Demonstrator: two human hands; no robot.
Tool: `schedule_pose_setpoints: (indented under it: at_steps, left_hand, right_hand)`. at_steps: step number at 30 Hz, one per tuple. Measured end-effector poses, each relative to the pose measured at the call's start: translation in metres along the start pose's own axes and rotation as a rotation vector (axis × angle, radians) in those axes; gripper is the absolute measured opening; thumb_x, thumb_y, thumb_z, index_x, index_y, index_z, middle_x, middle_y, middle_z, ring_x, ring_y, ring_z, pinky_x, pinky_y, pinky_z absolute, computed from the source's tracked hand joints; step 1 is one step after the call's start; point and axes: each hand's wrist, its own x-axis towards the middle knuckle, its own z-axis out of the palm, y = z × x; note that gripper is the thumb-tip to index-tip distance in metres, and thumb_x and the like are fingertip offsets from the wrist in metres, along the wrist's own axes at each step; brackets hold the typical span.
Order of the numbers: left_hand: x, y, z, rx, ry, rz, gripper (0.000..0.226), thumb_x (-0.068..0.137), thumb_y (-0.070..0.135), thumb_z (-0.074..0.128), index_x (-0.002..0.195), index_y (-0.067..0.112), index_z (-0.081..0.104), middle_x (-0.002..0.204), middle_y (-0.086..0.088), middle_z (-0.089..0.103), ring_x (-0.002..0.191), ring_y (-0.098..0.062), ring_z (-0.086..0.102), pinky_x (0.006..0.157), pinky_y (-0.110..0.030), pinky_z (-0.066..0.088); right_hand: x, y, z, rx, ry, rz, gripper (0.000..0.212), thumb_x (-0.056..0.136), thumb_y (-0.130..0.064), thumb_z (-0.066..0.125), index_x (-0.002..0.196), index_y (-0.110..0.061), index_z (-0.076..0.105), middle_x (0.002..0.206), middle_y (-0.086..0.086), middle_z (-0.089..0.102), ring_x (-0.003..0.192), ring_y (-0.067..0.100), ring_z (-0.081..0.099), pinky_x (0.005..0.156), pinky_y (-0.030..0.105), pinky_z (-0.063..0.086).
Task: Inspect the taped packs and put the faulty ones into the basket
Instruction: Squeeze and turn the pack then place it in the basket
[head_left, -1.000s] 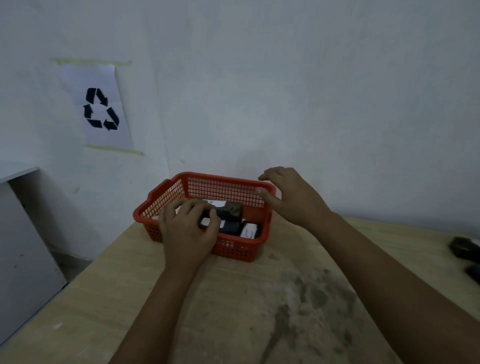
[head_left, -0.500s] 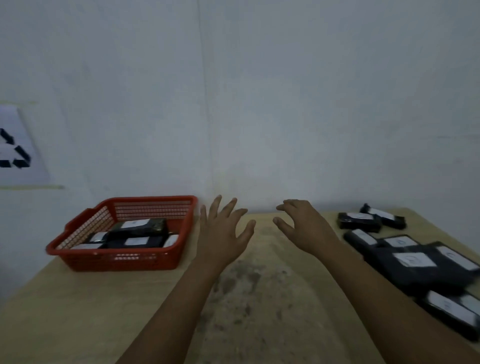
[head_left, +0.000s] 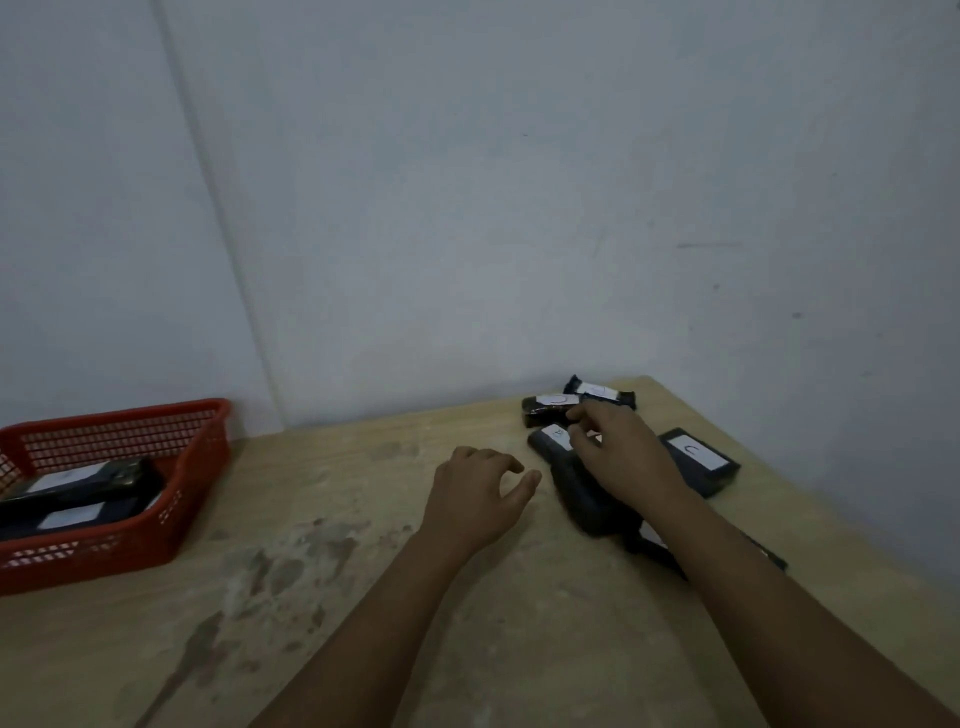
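Dim, even, bluish light; soft faint shadows; slight motion blur, perhaps strongest at the wide-angle view's curved edges.

No readable text. White labels on the black taped packs carry only hand-drawn marks: a curved, C-like stroke on the pack at 3 o'clock (head_left: 698, 460), a faint arc on the pack at 1 o'clock (head_left: 550, 408). Marks on the label of the pack under the right hand (head_left: 621, 457) are too blurred to read. The labels on the packs in the red basket (head_left: 119, 431), at 9 o'clock, look blank.
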Motion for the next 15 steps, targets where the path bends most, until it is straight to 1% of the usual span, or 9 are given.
schedule_pose_setpoints:
  at_steps: [1, 3, 5, 8, 11, 13, 15]
  left_hand:
    - [0.002, 0.009, 0.004, -0.002, -0.02, -0.004, 0.062, 0.1, 0.075, 0.038, 0.126, 0.032, 0.075, 0.132, 0.011, 0.074, 0.132, -0.024, 0.055, 0.1, -0.042, 0.049]
    - [0.008, 0.025, 0.011, -0.024, -0.044, -0.021, 0.056, 0.104, 0.072, 0.042, 0.126, 0.033, 0.075, 0.13, 0.009, 0.074, 0.131, -0.026, 0.054, 0.098, -0.043, 0.049]
    - [0.014, 0.035, 0.018, -0.063, -0.049, -0.047, 0.055, 0.105, 0.071, 0.042, 0.122, 0.031, 0.076, 0.125, 0.006, 0.075, 0.126, -0.027, 0.056, 0.094, -0.044, 0.05]
    - [0.024, 0.045, 0.026, -0.161, 0.019, -0.102, 0.071, 0.1, 0.08, 0.031, 0.109, 0.028, 0.079, 0.111, 0.006, 0.079, 0.11, -0.026, 0.066, 0.084, -0.044, 0.055]
    - [0.034, 0.048, 0.034, -0.237, 0.064, -0.162, 0.083, 0.094, 0.086, 0.021, 0.097, 0.026, 0.079, 0.098, 0.007, 0.079, 0.092, -0.021, 0.07, 0.077, -0.043, 0.058]
    - [0.04, 0.05, 0.037, -0.282, 0.076, -0.206, 0.083, 0.095, 0.085, 0.022, 0.09, 0.022, 0.077, 0.087, 0.003, 0.078, 0.084, -0.019, 0.069, 0.073, -0.043, 0.058]
    - [0.044, 0.052, 0.038, -0.324, 0.086, -0.228, 0.077, 0.102, 0.078, 0.029, 0.084, 0.017, 0.072, 0.077, -0.004, 0.072, 0.073, -0.019, 0.065, 0.066, -0.042, 0.053]
  right_hand:
    - [0.0, 0.007, -0.004, -0.005, -0.008, 0.021, 0.025, 0.105, -0.031, 0.061, 0.129, -0.026, 0.067, 0.113, -0.008, 0.07, 0.101, 0.013, 0.065, 0.084, 0.038, 0.058]
    - [0.002, 0.021, -0.008, -0.035, -0.023, 0.041, 0.026, 0.105, -0.032, 0.061, 0.129, -0.027, 0.067, 0.117, -0.008, 0.07, 0.107, 0.015, 0.063, 0.084, 0.037, 0.056]
    - [0.004, 0.031, -0.01, -0.052, -0.042, 0.052, 0.026, 0.104, -0.033, 0.06, 0.128, -0.027, 0.067, 0.114, -0.009, 0.071, 0.111, 0.017, 0.061, 0.084, 0.038, 0.055]
    - [0.012, 0.038, -0.01, -0.071, -0.091, 0.095, 0.024, 0.103, -0.036, 0.061, 0.124, -0.027, 0.067, 0.109, -0.006, 0.072, 0.104, 0.019, 0.065, 0.085, 0.04, 0.057]
    - [0.028, 0.037, -0.006, -0.136, -0.135, 0.129, 0.024, 0.1, -0.044, 0.061, 0.118, -0.029, 0.068, 0.106, -0.004, 0.075, 0.102, 0.022, 0.068, 0.091, 0.043, 0.056]
    - [0.04, 0.036, 0.0, -0.205, -0.186, 0.155, 0.027, 0.098, -0.048, 0.061, 0.117, -0.029, 0.069, 0.108, -0.003, 0.074, 0.108, 0.024, 0.067, 0.096, 0.043, 0.053]
    - [0.052, 0.035, 0.008, -0.279, -0.261, 0.183, 0.033, 0.096, -0.048, 0.064, 0.118, -0.025, 0.069, 0.111, 0.0, 0.073, 0.114, 0.027, 0.065, 0.099, 0.045, 0.051]
